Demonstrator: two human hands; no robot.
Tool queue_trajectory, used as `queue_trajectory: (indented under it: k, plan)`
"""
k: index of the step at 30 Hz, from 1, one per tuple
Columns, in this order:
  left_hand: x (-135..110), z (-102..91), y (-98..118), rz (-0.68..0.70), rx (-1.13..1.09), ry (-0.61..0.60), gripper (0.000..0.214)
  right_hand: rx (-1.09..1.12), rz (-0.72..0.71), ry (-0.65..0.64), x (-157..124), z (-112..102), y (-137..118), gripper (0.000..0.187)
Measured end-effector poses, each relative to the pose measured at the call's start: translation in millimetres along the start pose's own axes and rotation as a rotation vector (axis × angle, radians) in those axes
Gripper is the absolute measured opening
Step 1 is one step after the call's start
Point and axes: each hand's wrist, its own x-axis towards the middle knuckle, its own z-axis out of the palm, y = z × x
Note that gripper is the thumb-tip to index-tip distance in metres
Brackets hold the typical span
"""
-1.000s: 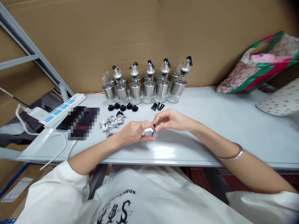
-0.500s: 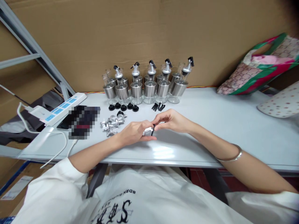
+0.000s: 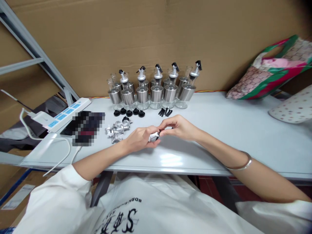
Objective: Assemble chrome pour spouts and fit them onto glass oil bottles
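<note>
Grips a silver spout (image 3: pixel 153 137) in the left hand (image 3: pixel 138 139), thumb and fingers clamped about its body, pouring end toward the right fingertips, over the table (image 3: pixel 219 117). Pinches a small black piece (image 3: pixel 159 132) at that end in the right hand (image 3: pixel 179 127), thumb and forefinger closed on it; cannot tell its fit on the spout, mostly hidden by the fingertips. Best served, by the look of it, by a firm left grip close to the meeting point, by squaring the black piece to the spout before any pressure, and by pressing gently with thumb and forefinger alike; likely to slip or skew under a sideways twist. Shows, just beyond the right fingers, a scatter of black strips (image 3: pixel 162 112); beyond the left fingers, a row of black stoppers (image 3: pixel 129 112); left of them, heaped silver spouts (image 3: pixel 118 127). Includes, farther past both hands' fingers, steel-sleeved glass bottles (image 3: pixel 156 93), several topped with spouts. Takes in, well left of the left fingers, a power strip (image 3: pixel 69 113); well right of the right fingers, a patterned bag (image 3: pixel 257 78).
</note>
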Motion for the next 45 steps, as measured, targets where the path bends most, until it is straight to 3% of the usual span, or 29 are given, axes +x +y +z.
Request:
queue_trajectory:
  k: [8,21,29,34,42,45]
  plan:
    - [2,0.5,1,-0.007,0.008,0.065,0.024,0.042,-0.015,0.024,0,1,2,0.022]
    - [4,-1.6,2,0.009,-0.019,0.062,0.023,0.048,-0.021,0.049,-1,0,2,0.023]
    - [6,-7.7,-2,-0.181,-0.124,0.002,0.02,-0.053,-0.064,0.094,-3,-9,-11,0.024]
    - [8,-8.7,-1,-0.148,-0.154,0.039,0.022,-0.054,-0.079,0.069,-3,-9,-12,0.033]
    - [6,-7.3,-11,-0.054,-0.228,0.009,0.025,-0.011,-0.04,0.004,-3,-9,-14,0.026]
    - [5,-9.2,-14,-0.114,-0.146,0.006,0.035,-0.013,-0.068,0.029,-4,-9,-16,0.023]
